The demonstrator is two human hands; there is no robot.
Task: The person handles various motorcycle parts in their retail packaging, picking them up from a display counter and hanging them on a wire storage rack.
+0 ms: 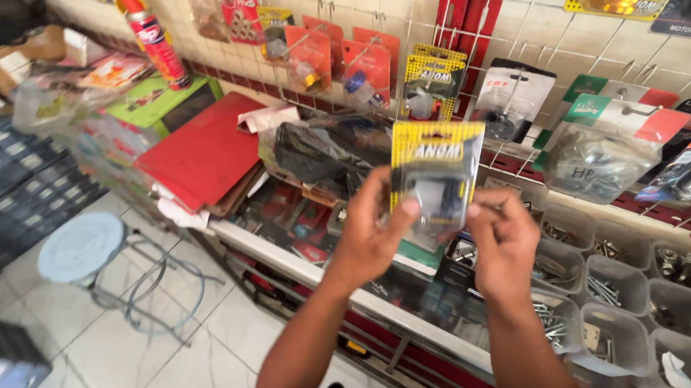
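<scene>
Both my hands hold up a yellow-and-black blister pack (435, 167) with a small dark part inside, in front of a tiled wall. My left hand (369, 232) grips its left edge with the thumb on the front. My right hand (502, 239) pinches its lower right corner. Another pack of the same kind (433, 81) hangs on a wall hook just behind it.
Orange, white and clear packs (337, 55) hang on wall hooks. A red folder (207, 150) and bagged dark parts (323, 147) lie on the glass counter (285, 257). Clear bins of screws (607, 290) sit at the right. A round stool (83, 246) stands on the tiled floor.
</scene>
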